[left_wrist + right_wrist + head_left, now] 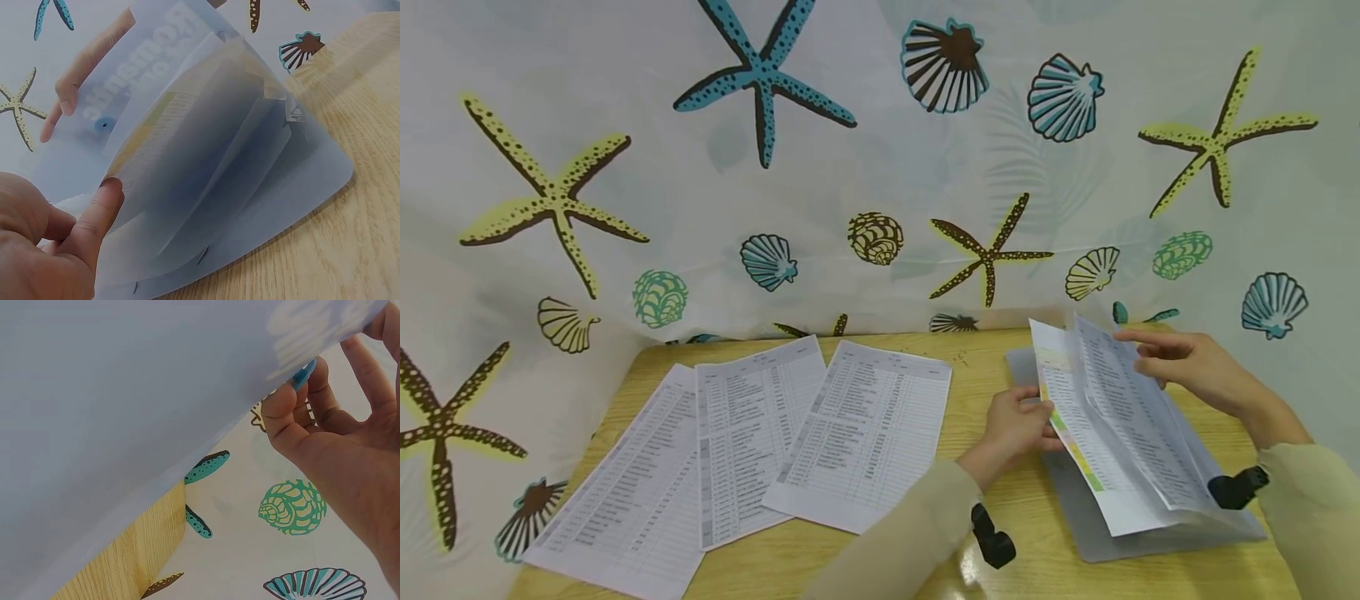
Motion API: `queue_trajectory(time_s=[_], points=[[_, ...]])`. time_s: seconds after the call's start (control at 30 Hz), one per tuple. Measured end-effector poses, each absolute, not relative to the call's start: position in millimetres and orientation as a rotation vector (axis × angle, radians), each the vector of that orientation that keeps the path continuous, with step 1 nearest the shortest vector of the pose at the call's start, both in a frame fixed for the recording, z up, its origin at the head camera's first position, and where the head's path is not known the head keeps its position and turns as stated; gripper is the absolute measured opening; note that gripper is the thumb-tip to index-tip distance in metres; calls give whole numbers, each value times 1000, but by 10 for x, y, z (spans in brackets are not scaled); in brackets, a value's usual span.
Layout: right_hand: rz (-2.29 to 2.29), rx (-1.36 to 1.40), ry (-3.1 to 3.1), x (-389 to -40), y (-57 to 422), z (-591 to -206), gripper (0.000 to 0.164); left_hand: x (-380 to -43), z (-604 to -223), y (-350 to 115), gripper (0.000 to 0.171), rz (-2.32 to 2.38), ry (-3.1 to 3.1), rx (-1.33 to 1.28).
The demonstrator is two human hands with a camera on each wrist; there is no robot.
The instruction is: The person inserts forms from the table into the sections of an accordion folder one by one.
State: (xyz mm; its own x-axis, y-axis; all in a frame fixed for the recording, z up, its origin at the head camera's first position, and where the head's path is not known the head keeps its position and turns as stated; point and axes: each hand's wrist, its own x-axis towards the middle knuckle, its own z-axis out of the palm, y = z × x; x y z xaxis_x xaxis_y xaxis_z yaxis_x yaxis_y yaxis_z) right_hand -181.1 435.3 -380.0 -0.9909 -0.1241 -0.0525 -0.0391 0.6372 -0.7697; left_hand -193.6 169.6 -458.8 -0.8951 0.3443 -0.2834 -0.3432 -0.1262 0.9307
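Observation:
A translucent grey-blue plastic document folder [1093, 542] lies on the right of the table, its upper layer lifted. My right hand [1198, 371] pinches that layer's edge beside a blue snap button [304, 375] between thumb and finger. My left hand [1017, 425] holds the left edge of a printed sheet with a coloured strip [1120, 508] at the folder's opening. In the left wrist view, the fingertip [112, 185] touches the edge of the papers. Another printed sheet [1138, 417] shows through or against the plastic. How many papers are inside is hidden.
Three printed table sheets lie to the left: one at far left [625, 492], a middle one [760, 442] and a right one [872, 433], overlapping slightly. They rest on a wooden table [820, 554]. Behind hangs a white cloth [850, 167] with starfish and shells.

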Motion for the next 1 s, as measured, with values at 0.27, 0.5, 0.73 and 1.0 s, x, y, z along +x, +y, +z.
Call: queue_trajectory(time_s=[0.27, 0.5, 0.73, 1.0], points=[[-1258, -118, 2764, -1811, 4355, -3799, 49, -1916, -4557, 1768, 33, 2032, 1757, -19], [-1269, -127, 2769, -1815, 4355, -3809, 49, -1940, -4566, 1840, 31, 2022, 1766, -25], [-1264, -145, 2783, -1821, 4353, -3806, 48, -1949, -4582, 1889, 24, 2007, 1794, -5], [-1346, -188, 2749, -1788, 4334, -3787, 49, -1935, -4552, 1929, 26, 2007, 1801, 16]])
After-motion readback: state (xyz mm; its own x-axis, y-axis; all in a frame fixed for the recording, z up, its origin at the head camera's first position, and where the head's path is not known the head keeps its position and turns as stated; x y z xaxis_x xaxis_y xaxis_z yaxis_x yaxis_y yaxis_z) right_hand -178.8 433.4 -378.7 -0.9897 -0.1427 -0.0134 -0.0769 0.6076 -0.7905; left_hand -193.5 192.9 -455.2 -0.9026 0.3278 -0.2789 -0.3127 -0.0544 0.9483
